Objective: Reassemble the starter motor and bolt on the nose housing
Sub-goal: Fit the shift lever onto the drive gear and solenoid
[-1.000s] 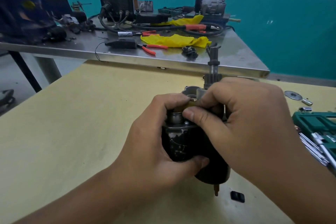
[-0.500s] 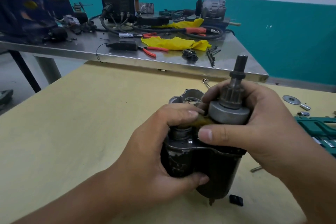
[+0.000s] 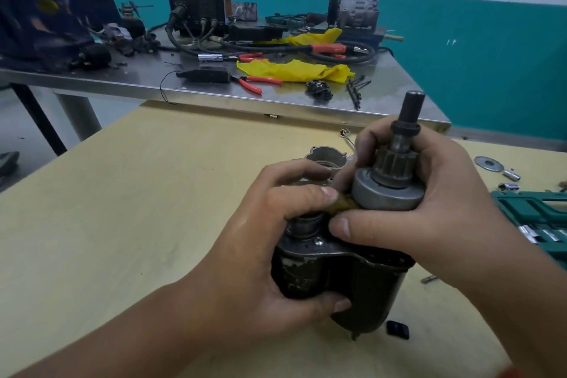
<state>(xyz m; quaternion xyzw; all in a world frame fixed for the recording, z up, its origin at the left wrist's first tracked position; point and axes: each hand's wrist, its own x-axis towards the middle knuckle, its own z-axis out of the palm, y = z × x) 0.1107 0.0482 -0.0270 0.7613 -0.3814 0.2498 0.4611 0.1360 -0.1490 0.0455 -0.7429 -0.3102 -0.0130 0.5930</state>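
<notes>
Gripping one black starter motor upright on the yellow bench, the left hand wrapped its body while the right hand clasped its one pinion gear

Yellow table with washer, sockets.

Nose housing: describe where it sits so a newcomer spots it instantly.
Start at the yellow table and find the hands gripping the black starter motor. Just behind the left hand sits the nose housing, a bare grey aluminium casting, open-mouthed, unlike the dark motor.
</notes>
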